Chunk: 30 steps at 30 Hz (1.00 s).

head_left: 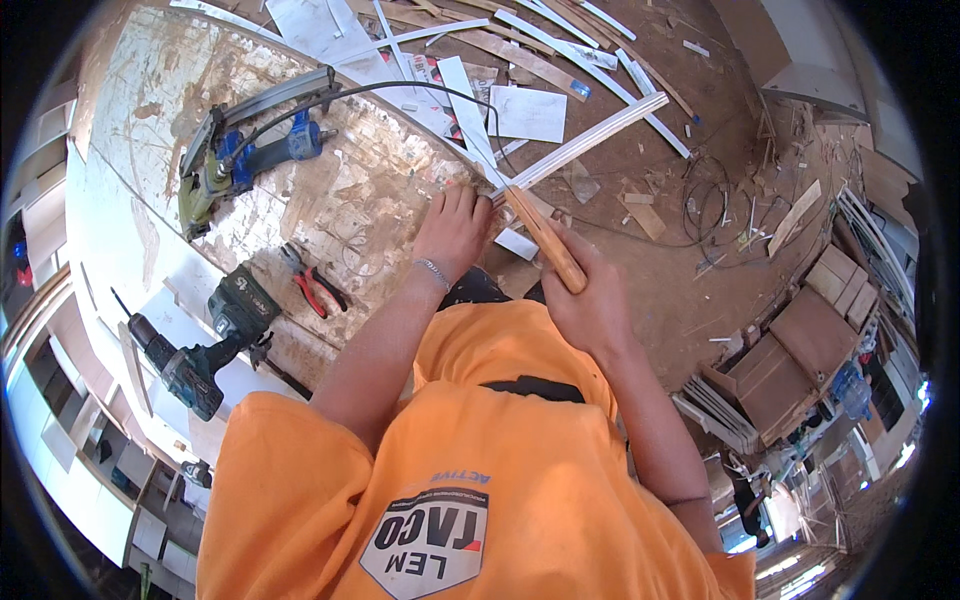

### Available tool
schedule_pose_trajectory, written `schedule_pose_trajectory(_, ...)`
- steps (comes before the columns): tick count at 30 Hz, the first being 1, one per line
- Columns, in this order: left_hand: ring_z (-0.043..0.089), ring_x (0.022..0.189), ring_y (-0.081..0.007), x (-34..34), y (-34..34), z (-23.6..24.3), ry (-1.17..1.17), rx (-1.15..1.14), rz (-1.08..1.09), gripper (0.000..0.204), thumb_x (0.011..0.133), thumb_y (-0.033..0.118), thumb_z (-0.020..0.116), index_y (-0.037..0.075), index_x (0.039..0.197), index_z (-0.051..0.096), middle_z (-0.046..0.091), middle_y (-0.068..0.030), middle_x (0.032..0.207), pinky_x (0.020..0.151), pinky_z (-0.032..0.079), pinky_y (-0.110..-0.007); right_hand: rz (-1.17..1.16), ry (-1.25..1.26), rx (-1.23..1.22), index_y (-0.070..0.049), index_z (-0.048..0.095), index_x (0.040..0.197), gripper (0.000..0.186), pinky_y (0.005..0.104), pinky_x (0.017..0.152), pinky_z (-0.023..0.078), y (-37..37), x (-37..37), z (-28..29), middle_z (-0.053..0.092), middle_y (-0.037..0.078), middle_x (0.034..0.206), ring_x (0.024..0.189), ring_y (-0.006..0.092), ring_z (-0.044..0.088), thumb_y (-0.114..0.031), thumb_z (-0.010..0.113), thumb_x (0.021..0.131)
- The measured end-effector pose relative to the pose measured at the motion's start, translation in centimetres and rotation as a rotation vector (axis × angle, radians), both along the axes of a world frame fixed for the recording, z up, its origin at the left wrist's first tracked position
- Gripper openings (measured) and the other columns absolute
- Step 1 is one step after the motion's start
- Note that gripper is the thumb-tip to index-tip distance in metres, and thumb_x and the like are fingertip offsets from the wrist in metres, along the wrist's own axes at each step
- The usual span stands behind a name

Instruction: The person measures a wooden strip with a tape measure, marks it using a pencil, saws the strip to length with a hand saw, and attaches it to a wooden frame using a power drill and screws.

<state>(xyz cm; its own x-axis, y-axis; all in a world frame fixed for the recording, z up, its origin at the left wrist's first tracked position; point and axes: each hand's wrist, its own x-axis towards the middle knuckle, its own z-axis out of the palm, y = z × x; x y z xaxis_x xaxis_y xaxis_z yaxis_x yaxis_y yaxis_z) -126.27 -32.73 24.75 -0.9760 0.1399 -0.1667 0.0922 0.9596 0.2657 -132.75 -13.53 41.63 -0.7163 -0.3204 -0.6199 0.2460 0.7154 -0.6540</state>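
My left hand rests at the edge of the workbench, its fingers closed round the near end of a long white strip that sticks out past the edge over the floor. My right hand grips a tool by its smooth wooden handle. The front of that tool meets the strip close to my left fingers; its working end is too small to make out. Pliers with red and black handles lie on the bench left of my left forearm.
A dark green cordless drill and a blue and green nail gun with a black hose lie on the worn bench. Offcuts and strips litter the floor beyond. Cardboard boxes stand at the right.
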Motion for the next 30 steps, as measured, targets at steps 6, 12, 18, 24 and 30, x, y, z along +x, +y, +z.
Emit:
schedule_pose_trajectory(6, 0.056, 0.106, -0.0282, -0.7, -0.2, 0.6, -0.068, -0.012, -0.01, 0.017, 0.092, 0.019, 0.059, 0.008, 0.104, 0.059, 0.058, -0.011, 0.104, 0.091, 0.044, -0.04, 0.002, 0.003, 0.086, -0.01, 0.057, 0.145, 0.064, 0.0402, 0.084, 0.059, 7.4, 5.1, 9.3, 0.073, 0.022, 0.114, 0.101, 0.0384, 0.073, -0.005, 0.068, 0.083)
schedule_pose_trajectory(12, 0.055, 0.103, -0.0287, -0.4, 0.1, 0.2, 0.004, -0.029, -0.021, 0.015, 0.091, 0.018, 0.058, 0.008, 0.102, 0.058, 0.057, -0.0111, 0.104, 0.09, 0.044, -0.041, 0.039, 0.073, 0.073, -0.009, 0.057, 0.144, 0.063, 0.0421, 0.078, 0.06, 5.4, 3.9, 5.7, 0.073, 0.023, 0.103, 0.093, 0.0391, 0.073, -0.006, 0.067, 0.082)
schedule_pose_trajectory(18, 0.055, 0.105, -0.0287, 0.7, 0.3, 0.4, -0.167, 0.055, -0.12, 0.018, 0.092, 0.02, 0.057, 0.008, 0.105, 0.059, 0.057, -0.0109, 0.106, 0.091, 0.044, -0.04, 0.053, 0.073, 0.067, -0.011, 0.051, 0.149, 0.066, 0.0473, 0.073, 0.056, 1.5, 2.1, 0.5, 0.07, 0.027, 0.089, 0.086, 0.0437, 0.07, -0.01, 0.065, 0.085)
schedule_pose_trajectory(24, 0.056, 0.102, -0.0287, 0.5, 0.1, 0.3, -0.059, 0.104, -0.299, 0.021, 0.09, 0.021, 0.061, 0.007, 0.106, 0.062, 0.058, -0.0105, 0.103, 0.09, 0.044, -0.041, -0.135, -0.111, 0.077, -0.012, 0.047, 0.154, 0.07, 0.0448, 0.075, 0.056, 2.6, 5.5, 2.4, 0.07, 0.026, 0.087, 0.082, 0.0434, 0.071, -0.01, 0.063, 0.085)
schedule_pose_trajectory(30, 0.054, 0.1, -0.0283, 0.1, 0.3, 0.0, -0.037, 0.058, -0.009, 0.016, 0.093, 0.022, 0.059, 0.009, 0.101, 0.061, 0.057, -0.0108, 0.1, 0.088, 0.043, -0.04, -0.031, 0.077, -0.022, -0.017, 0.05, 0.152, 0.075, 0.0462, 0.072, 0.057, 2.2, 2.7, -0.8, 0.07, 0.024, 0.085, 0.076, 0.042, 0.07, -0.011, 0.068, 0.08)
